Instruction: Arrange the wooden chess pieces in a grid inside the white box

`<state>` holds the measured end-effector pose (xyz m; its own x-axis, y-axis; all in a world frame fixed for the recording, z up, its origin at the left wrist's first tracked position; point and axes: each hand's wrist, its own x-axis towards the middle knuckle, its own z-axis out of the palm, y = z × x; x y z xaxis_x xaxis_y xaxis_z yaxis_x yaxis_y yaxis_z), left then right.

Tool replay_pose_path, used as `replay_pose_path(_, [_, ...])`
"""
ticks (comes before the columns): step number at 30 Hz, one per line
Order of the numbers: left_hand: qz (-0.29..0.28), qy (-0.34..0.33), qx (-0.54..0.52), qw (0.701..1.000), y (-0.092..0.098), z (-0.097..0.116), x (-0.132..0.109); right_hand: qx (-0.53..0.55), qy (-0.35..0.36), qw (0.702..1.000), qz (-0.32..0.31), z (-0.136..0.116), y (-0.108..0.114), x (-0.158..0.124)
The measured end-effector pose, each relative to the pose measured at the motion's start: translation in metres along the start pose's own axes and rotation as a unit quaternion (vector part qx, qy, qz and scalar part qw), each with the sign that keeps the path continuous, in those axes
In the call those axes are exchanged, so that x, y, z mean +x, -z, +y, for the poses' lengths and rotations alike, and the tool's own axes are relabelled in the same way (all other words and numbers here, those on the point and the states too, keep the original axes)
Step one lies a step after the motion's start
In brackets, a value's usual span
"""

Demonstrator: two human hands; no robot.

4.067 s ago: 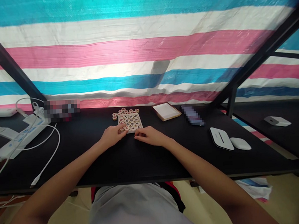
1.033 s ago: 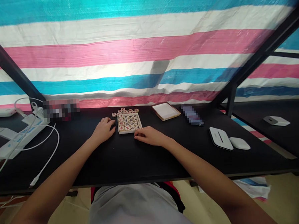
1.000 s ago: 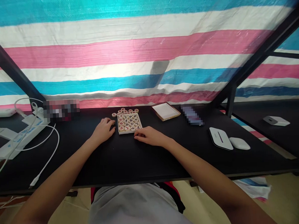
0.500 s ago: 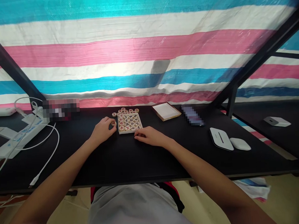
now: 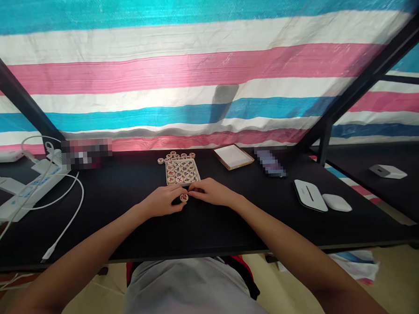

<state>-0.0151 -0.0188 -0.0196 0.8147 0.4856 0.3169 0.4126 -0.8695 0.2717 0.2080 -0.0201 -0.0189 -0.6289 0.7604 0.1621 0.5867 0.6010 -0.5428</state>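
My left hand is closed on a round Chinese chess piece, its red character facing up, just in front of a shallow white box. Inside the box, rows of chess pieces show red characters at the left and black ones across the middle and right. My right hand is by the box's front right corner, fingers loosely bent with a gap beside the thumb; its fingertips come close to the held piece, and whether they touch it I cannot tell. Behind the box lie several loose chess pieces.
A shallow lid with a white inside lies right of the box, with a blurred phone-like object beyond. Farther right sit a flat white device and a white mouse-like object. A power strip and white cables occupy the left.
My left hand has moved right and toward me with the chess piece, from beside the box's left edge to its front. My right hand has barely moved.
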Motion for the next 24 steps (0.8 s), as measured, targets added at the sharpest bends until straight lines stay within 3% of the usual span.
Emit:
replay_pose_path(6, [-0.005, 0.077, -0.038, 0.996, 0.0006, 0.0010, 0.0000, 0.024, 0.014, 0.999, -0.021, -0.0059, 0.0012, -0.0006])
replay_pose_path(17, [0.010, 0.050, -0.047, 0.998, -0.0009, -0.0029, 0.0009, 0.035, 0.028, 0.999, -0.016, -0.0073, -0.0037, 0.0005])
replay_pose_path(24, [0.006, 0.096, -0.029, 0.995, 0.0025, -0.0017, 0.0025, 0.046, 0.002, 0.999, -0.015, -0.0086, -0.0009, -0.0001])
